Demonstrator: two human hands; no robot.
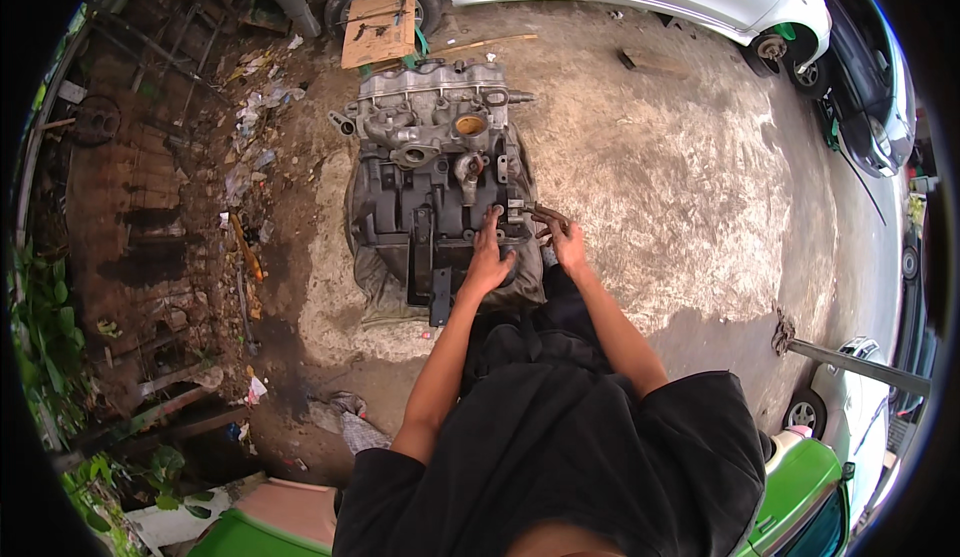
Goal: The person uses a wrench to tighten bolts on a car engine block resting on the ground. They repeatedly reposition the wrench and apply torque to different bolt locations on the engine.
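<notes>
An engine [400,192], dark block below and grey metal head on top, sits on the ground in front of me. My left hand [488,262] lies against the right part of the block, fingers stretched out and thumb apart, holding nothing that I can see. My right hand [567,245] is at the block's right edge, its dark-smudged fingers bent together next to a small light metal part [516,210]. Whatever is between those fingers is too small to make out. A metal spout-like fitting [468,177] stands just above my left fingertips.
A dark cloth sheet [385,297] lies under the engine. Behind it are a cardboard piece [380,29] against a silver car's wheel and a wooden block [652,63]. Litter [262,147] and scrap line the left side. More cars stand at the right, near a metal post [850,360].
</notes>
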